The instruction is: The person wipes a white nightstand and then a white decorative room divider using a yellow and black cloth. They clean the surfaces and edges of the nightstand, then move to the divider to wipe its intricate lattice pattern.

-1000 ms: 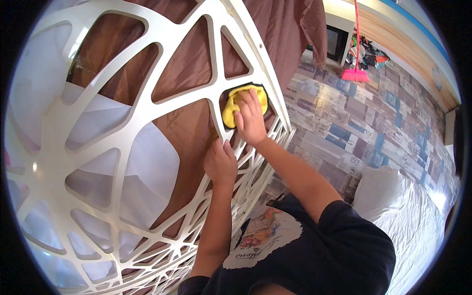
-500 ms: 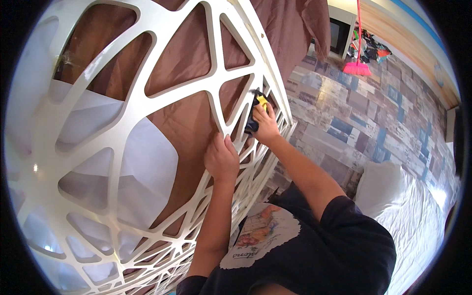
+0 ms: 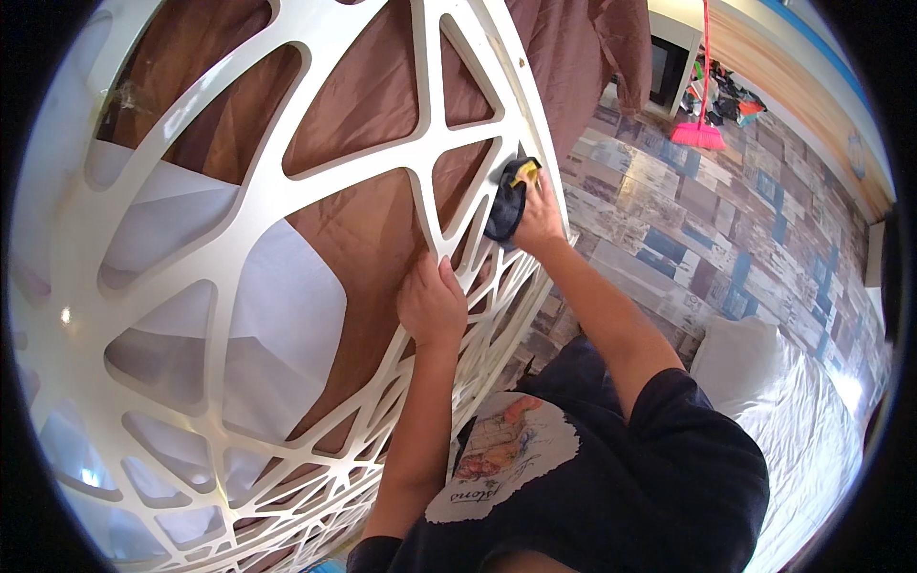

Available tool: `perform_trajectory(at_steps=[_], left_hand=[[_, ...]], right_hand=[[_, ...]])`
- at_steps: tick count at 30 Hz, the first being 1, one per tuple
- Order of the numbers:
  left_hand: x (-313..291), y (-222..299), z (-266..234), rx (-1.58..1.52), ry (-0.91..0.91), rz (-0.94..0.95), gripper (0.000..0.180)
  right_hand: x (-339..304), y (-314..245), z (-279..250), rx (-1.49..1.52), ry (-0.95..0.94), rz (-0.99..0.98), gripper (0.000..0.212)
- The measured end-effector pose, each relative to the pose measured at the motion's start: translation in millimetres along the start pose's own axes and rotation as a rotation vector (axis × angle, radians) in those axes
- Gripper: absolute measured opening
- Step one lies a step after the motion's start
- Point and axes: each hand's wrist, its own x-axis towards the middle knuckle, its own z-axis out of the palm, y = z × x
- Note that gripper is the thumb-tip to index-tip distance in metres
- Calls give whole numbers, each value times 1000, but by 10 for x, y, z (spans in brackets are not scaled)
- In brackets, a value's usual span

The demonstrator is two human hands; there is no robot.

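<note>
- Our right grip [image 3: 542,212] is closed, fingers bent over a soft black and yellow cloth [image 3: 504,205] and pressing it to a slanting strut; the thumb is hard to make out.
- That cloth lies just left of the right grip's fingers, black side mostly showing, a yellow patch at its upper end.
- Our left grip [image 3: 435,304], below and left of the right one, has its fingers curled, with thumb and fingertips touching the lower point of a strut junction; whether they close around it we cannot tell.
- Around both grips runs a curved, glossy white lattice panel [image 3: 427,148] with rounded triangular openings.
- Below the grips we see our black short-sleeved shirt [image 3: 630,458] with a pale printed patch.
- Left of our left grip, through the openings, show smooth brown fabric [image 3: 368,239] and a white translucent sheet [image 3: 296,306].
- Right of our right grip spreads a patchwork plank floor [image 3: 659,215] in grey, brown and blue.
- Lower right of the grips lies rumpled white bedding [image 3: 788,449].
- Far off, up and right of the right grip, stands a pink-headed broom [image 3: 697,136] with a red handle, near a mixed colourful heap [image 3: 734,103].
</note>
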Motion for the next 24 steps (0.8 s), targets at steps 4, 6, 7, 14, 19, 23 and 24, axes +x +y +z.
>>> perform_trajectory(at_steps=[4, 6, 7, 14, 19, 23, 24], left_hand=[[5, 52, -12, 23, -75, -38, 24], [5, 62, -48, 25, -105, -55, 24], [-33, 46, -61, 41, -98, -61, 24], [-4, 39, -32, -1, -98, -62, 27], [-34, 194, -82, -195, 197, 112, 37], [-35, 474, 33, -197, 54, 275, 41], [25, 583, 36, -176, 65, 261, 41]], right_hand=[[68, 144, 258, 129, 151, -9, 47], [-26, 38, 244, 220, 72, 2, 47], [-36, -87, 190, 356, -63, 68, 46], [-404, -481, 232, 775, 257, 128, 45], [-440, -250, 217, 1144, 418, 523, 35], [-136, 52, 275, 658, 261, 416, 40], [-104, 170, 389, 316, 29, 95, 45]])
